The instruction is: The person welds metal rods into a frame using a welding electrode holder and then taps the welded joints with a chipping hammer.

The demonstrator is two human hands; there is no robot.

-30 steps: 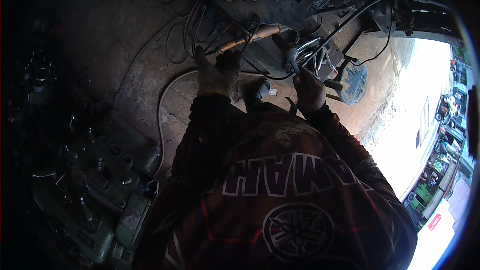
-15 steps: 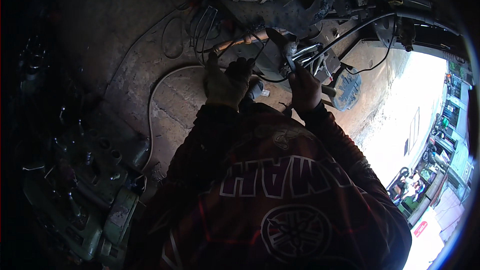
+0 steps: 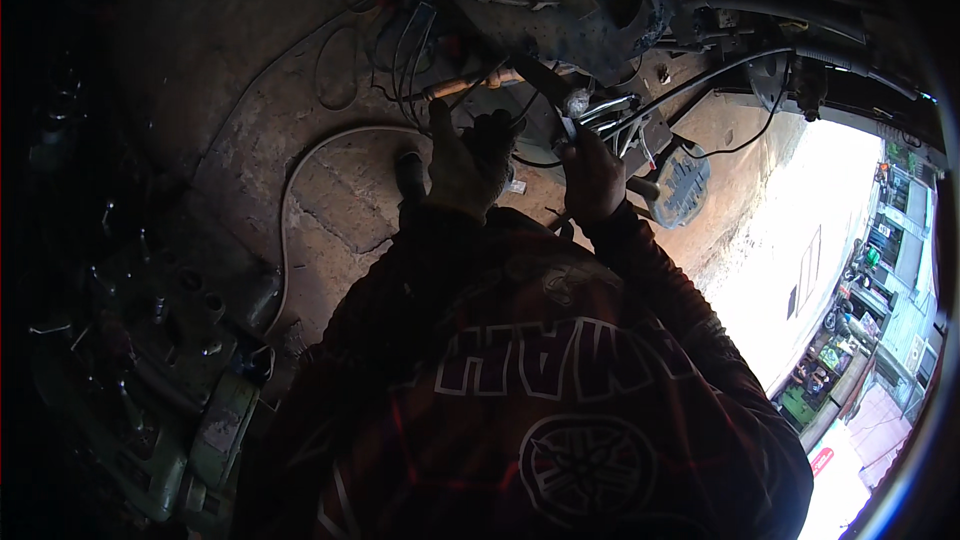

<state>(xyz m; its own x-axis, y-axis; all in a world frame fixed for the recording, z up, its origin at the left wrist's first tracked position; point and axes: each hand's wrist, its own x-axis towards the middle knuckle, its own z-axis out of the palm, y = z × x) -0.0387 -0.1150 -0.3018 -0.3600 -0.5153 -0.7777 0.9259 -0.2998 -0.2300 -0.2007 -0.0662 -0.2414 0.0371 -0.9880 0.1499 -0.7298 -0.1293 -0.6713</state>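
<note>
My right hand [image 3: 594, 180] is closed around the handle of a hammer [image 3: 574, 103]. The hammer's metal head rises above the fist, and a pale handle end sticks out below it on the right. My left hand [image 3: 465, 165], which looks gloved, is just to the left. Its dark fingers are curled and its thumb points up; what lies within them is too dark to make out. Beyond both hands, a dark metal frame [image 3: 545, 30] carries loose cables and an orange-brown rod [image 3: 480, 85]. A bundle of pale wires [image 3: 610, 115] runs close past my right hand.
A pale hose [image 3: 290, 200] curves over the stained concrete floor [image 3: 340, 190]. At lower left stands a greenish machine [image 3: 220, 430] with levers. A round, worn plate [image 3: 682, 188] lies right of my hands. Bright daylight comes in from the right, over parked vehicles and stalls.
The view has shifted slightly. My left hand has moved a little right, and my right hand a little left with the hammer, bringing them closer together. A dark shoe now shows beside my left wrist.
</note>
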